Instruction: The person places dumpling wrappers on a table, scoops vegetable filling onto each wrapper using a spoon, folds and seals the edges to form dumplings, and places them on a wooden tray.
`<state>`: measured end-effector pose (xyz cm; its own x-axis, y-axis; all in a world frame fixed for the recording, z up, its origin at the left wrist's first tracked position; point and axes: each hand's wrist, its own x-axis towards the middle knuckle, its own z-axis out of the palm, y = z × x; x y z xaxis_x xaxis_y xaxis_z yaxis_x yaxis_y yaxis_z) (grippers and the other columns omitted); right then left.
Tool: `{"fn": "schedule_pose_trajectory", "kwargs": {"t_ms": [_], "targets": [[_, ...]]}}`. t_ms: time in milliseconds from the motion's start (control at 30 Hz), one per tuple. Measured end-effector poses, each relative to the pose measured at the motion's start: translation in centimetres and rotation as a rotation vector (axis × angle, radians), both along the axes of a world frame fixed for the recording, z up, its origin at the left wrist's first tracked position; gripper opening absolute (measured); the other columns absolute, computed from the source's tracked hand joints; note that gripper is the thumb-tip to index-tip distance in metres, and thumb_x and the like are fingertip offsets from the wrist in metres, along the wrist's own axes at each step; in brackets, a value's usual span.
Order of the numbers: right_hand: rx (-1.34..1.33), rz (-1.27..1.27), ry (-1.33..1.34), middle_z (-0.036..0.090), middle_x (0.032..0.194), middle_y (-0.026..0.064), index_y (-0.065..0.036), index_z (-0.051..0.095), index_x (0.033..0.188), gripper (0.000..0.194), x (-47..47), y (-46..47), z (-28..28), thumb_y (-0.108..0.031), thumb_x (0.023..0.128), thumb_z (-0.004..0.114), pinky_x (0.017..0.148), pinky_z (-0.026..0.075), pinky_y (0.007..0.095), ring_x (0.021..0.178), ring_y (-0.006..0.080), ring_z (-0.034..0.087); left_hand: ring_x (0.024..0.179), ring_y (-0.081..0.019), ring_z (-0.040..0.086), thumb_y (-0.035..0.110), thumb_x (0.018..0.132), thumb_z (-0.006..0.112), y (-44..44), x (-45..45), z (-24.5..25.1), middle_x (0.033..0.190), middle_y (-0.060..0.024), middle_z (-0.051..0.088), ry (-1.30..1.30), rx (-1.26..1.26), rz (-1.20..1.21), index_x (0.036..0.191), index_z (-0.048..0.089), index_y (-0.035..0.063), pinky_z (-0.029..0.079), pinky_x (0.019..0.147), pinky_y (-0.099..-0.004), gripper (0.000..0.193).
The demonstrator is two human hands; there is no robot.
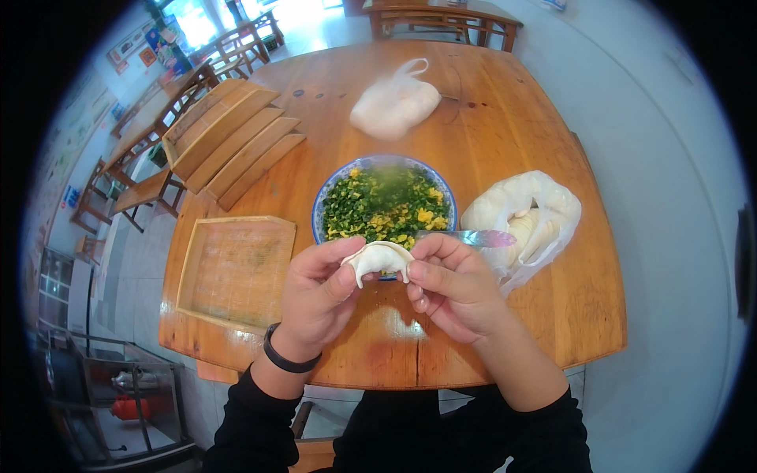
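A folded dumpling point(381, 259) of white dough hangs between my two hands, above the near rim of a bowl. My left hand point(322, 290) pinches its left corner between thumb and fingers; a dark band circles that wrist. The right corner is pinched by my right hand point(452, 284). A flat metal spreader or blade point(482, 238) sticks out past the right hand's fingers; its near end is hidden, so how it is held I cannot tell. Chopped greens with yellow bits point(384, 204) fill the blue-and-white bowl point(317, 207). An open plastic bag of dough wrappers point(532, 222) lies to the right.
An empty shallow wooden tray point(236, 272) lies on the wooden table point(366, 360) at the left. Several similar trays point(236, 142) are stacked slantwise behind it. A tied white plastic bag point(395, 103) sits beyond the bowl. Other tables and benches stand farther off.
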<state>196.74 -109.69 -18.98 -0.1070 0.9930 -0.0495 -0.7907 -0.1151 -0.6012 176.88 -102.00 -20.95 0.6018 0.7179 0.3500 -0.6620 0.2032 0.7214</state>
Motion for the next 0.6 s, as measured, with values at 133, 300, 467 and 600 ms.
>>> {"fn": "schedule_pose_trajectory", "kwargs": {"t_ms": [133,300,467,600], "targets": [[-0.035,0.049,0.132,0.07,0.096,0.0071,-0.004,0.064,0.107,0.016,-0.6,-0.4,-0.3,-0.004,0.093,0.072,0.062,0.054,0.0229,0.076,0.0134,0.068,0.107,-0.0193,0.065,0.003,0.094,0.071,-1.0,0.5,-0.6,0.121,-0.0152,0.067,0.1,0.256,0.324,0.127,0.064,-0.0008,0.052,0.092,-0.0322,0.034],[-0.059,0.04,0.141,0.071,0.095,0.0069,-0.007,0.064,0.105,0.011,-1.8,-0.7,-0.7,-0.003,0.096,0.068,0.057,0.051,0.022,0.07,0.0102,0.065,0.106,-0.0181,0.065,0.002,0.094,0.071,-2.0,1.1,-0.3,0.119,-0.0141,0.067,0.192,0.334,0.531,0.122,0.065,-0.002,0.052,0.093,-0.0328,0.029],[-0.078,0.0,0.114,0.071,0.095,0.0072,-0.007,0.064,0.105,0.011,-2.1,-0.7,-0.8,-0.002,0.095,0.068,0.056,0.049,0.0213,0.069,0.0099,0.065,0.106,-0.0187,0.066,0.003,0.094,0.07,-2.4,1.4,0.2,0.116,-0.0139,0.069,-0.019,-0.037,0.247,0.125,0.063,-0.0019,0.052,0.095,-0.0344,0.032],[-0.027,-0.014,0.065,0.07,0.093,0.0069,-0.006,0.064,0.105,0.013,-2.1,-0.6,-0.7,0.0,0.094,0.069,0.055,0.047,0.0208,0.069,0.0098,0.064,0.107,-0.0201,0.067,0.003,0.094,0.071,-2.0,1.4,0.1,0.117,-0.0142,0.07,-0.08,-0.102,0.161,0.127,0.062,-0.0014,0.052,0.096,-0.0355,0.034]]}}
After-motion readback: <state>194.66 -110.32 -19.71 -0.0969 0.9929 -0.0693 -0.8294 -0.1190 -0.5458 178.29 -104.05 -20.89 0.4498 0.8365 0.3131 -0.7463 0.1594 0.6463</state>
